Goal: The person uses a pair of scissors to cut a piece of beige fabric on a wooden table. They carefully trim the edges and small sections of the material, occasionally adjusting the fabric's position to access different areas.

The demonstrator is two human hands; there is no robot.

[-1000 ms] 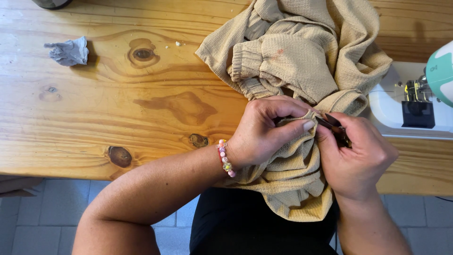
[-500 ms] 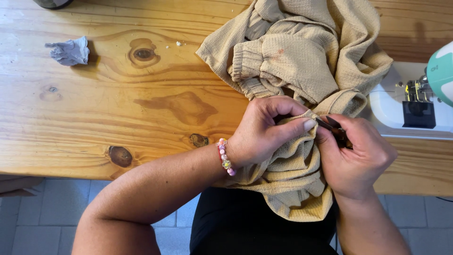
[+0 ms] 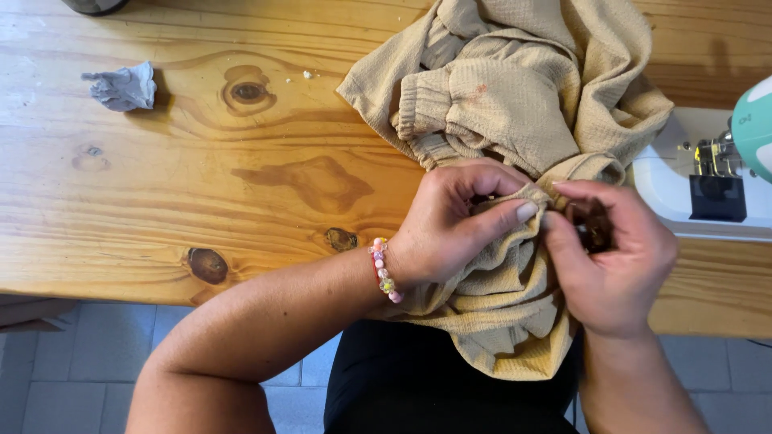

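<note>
A: What is hard to make out here?

B: Mostly the small dark thing (image 3: pixel 593 225) in the right hand (image 3: pixel 613 265). Its fingers curl round it and press it against the beige garment (image 3: pixel 515 104), so only a dark brown patch shows; it might be a small tool, but I cannot tell.

A: And the left hand (image 3: pixel 450 229)?

B: Thumb and fingers are pressed together, pinching a fold of the garment just left of that dark thing. The two hands nearly touch over the fold. A beaded bracelet (image 3: pixel 384 269) sits on the left wrist.

A: Where does the garment lie?

B: Heaped on the wooden table (image 3: pixel 201 185), with its lower part hanging over the table's near edge into the lap. Much of the cloth under the hands is hidden, and its top runs out of the picture.

A: Anything else cut off?

B: Right of the garment a white and green sewing machine (image 3: pixel 708 177) is cut by the picture's edge; only its base and needle area show. Far left of the garment, beyond the table's knots, lies a crumpled grey scrap (image 3: pixel 121 87). At the top edge, above that scrap, a dark round object (image 3: pixel 92 5) is barely in view.

A: Any containers?

B: I cannot make one out.
</note>
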